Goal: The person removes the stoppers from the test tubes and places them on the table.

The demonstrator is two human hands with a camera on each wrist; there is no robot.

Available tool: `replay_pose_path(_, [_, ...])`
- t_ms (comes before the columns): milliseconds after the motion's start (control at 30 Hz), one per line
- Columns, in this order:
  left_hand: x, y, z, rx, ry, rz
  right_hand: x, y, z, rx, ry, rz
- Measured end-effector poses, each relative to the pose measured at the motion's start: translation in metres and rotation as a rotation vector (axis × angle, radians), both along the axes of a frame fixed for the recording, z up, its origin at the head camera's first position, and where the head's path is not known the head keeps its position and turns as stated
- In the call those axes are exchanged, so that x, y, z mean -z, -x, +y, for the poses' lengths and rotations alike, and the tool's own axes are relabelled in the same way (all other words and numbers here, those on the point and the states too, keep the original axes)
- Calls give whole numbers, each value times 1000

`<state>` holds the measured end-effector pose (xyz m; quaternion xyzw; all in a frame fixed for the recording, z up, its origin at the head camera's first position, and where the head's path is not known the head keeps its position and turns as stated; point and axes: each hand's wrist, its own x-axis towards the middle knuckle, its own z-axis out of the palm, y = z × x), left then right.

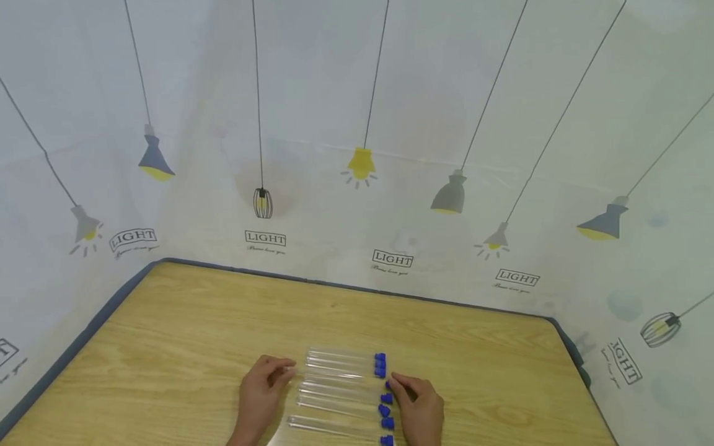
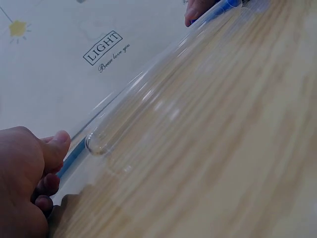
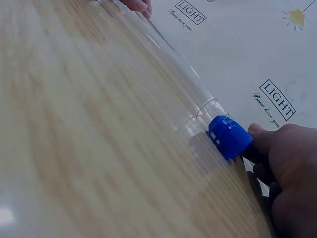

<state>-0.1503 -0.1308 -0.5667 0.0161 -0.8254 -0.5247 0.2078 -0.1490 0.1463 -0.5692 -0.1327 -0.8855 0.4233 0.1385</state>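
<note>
Clear test tubes [image 1: 334, 406] lie side by side, rounded ends toward my left hand [image 1: 260, 390] and blue caps toward my right hand [image 1: 418, 409]. My left thumb and forefinger pinch the rounded end of one tube in the middle of the row. At the other side, my right thumb and forefinger pinch a small blue cap [image 1: 388, 384], mostly covered by the fingertips. The far caps [image 1: 380, 357] sit on their tubes. Toward me, other caps [image 1: 387, 423] lie just off the tube mouths. In the right wrist view, the nearest cap [image 3: 230, 138] rests beside an open tube rim [image 3: 207, 106].
The wood-grain table [image 1: 223, 316] has a dark edging [image 1: 357, 287] along its back and sides. Pale sheeting [image 1: 323, 248] printed with hanging lamps and lettering rises behind it and on both sides.
</note>
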Motion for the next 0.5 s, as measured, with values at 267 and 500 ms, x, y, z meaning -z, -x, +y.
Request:
replay_pose_path(267, [3, 1, 1, 8, 104, 27, 1, -1, 2, -13, -56, 147])
replay_pose_path(500, [4, 3, 3, 19, 195, 45, -4, -2, 1, -35, -53, 87])
